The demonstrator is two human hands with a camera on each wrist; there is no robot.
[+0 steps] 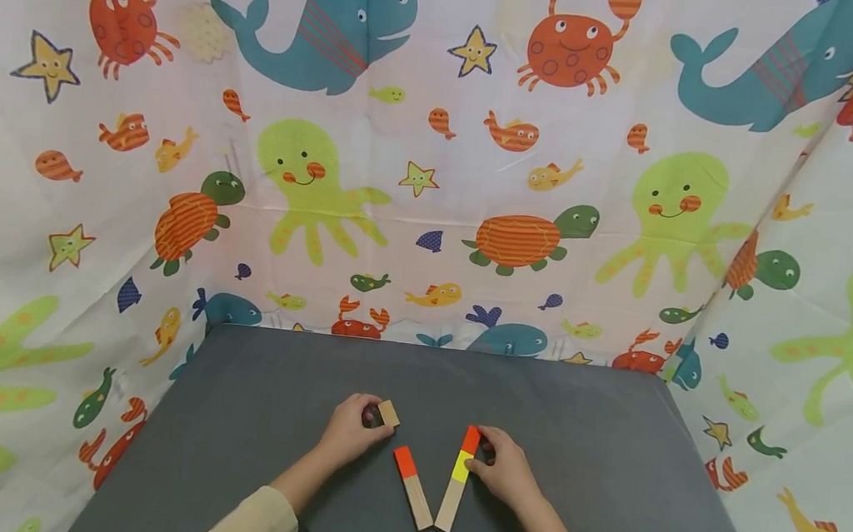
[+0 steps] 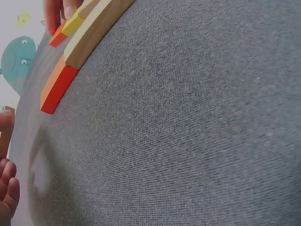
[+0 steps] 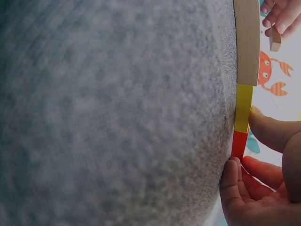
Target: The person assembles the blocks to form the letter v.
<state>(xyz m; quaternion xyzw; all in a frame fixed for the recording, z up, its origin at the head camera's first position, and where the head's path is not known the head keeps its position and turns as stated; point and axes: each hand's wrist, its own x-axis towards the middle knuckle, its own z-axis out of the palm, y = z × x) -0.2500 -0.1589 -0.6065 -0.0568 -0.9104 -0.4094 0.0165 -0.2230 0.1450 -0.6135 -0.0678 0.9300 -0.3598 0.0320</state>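
Observation:
My left hand (image 1: 350,427) pinches a small plain wooden block (image 1: 388,413) between thumb and fingers. Two rows of blocks form a V on the grey surface. The left row has an orange-red block (image 1: 405,462) at the far end of a long plain wooden block (image 1: 419,503). In the right row, a second orange-red block (image 3: 239,145) follows a yellow block (image 3: 243,108) and another long plain block (image 3: 248,42). My right hand (image 1: 507,469) holds that row's far end, thumb against the yellow block and fingers at the red one's end.
A grey cloth-covered table (image 1: 275,371) lies under the blocks. Behind it and at both sides hangs a white curtain (image 1: 399,230) printed with sea animals. Dark objects show near both wrists at the bottom of the head view.

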